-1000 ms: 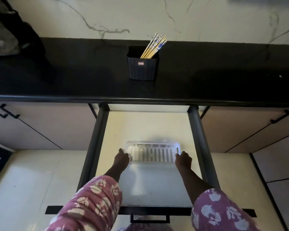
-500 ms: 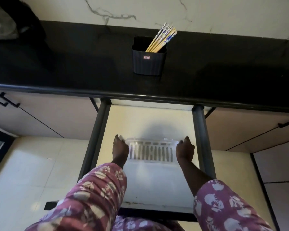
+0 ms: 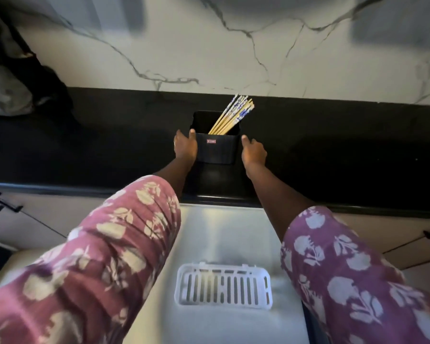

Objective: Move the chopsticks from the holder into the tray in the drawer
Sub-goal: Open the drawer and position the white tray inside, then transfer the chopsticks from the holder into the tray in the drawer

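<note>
A: Right, from the left: the left hand (image 3: 185, 145) lies open against the left wall of the black ribbed plastic holder (image 3: 216, 142) on the dark countertop (image 3: 85, 145).

B: And the right hand (image 3: 253, 151)?

A: Open too, just beside the holder's right wall; whether it touches, I cannot tell. Neither grips anything.

B: So the step is reaching for the holder?

A: I judge so. Next, both palms should close on it.

B: The chopsticks?

A: Pale bamboo chopsticks with blue-and-white tops (image 3: 233, 115) lean rightward in the holder. The white slotted plastic tray (image 3: 224, 285) waits empty in the open drawer (image 3: 209, 232).
</note>
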A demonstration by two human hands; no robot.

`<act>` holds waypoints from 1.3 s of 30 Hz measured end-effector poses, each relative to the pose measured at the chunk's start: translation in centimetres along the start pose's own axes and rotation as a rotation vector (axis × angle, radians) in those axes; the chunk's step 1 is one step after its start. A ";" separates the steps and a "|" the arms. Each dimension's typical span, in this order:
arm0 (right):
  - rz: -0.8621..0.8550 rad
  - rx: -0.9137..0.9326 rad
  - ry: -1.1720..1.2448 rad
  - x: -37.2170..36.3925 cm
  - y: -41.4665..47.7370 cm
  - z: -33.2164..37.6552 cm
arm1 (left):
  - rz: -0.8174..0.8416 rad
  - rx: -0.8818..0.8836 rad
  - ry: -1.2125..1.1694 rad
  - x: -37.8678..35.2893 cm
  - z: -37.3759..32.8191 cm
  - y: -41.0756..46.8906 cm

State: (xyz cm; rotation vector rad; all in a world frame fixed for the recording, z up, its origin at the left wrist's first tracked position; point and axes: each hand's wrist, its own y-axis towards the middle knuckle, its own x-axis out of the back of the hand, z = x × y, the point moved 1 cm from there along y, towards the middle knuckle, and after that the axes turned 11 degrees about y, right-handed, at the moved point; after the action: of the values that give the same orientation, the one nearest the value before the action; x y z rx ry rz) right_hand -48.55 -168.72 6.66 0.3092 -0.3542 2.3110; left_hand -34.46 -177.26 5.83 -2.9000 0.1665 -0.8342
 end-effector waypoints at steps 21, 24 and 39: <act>-0.056 -0.060 0.149 0.9 1.0 0.5 | 0.134 0.115 -0.010 -2.5 -0.3 -1.7; -0.103 -0.057 0.167 2.2 0.3 -0.3 | 0.165 0.105 -0.044 -3.1 -0.5 -3.4; -0.278 -0.118 0.220 5.5 3.9 0.5 | 0.169 -0.129 -0.054 -5.0 -1.1 -3.8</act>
State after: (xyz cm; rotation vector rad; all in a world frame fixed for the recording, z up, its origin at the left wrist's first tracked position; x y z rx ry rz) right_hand -55.01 -167.89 8.26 0.0402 -0.3139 2.0171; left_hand -38.98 -172.88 4.66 -2.9694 0.4696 -0.7425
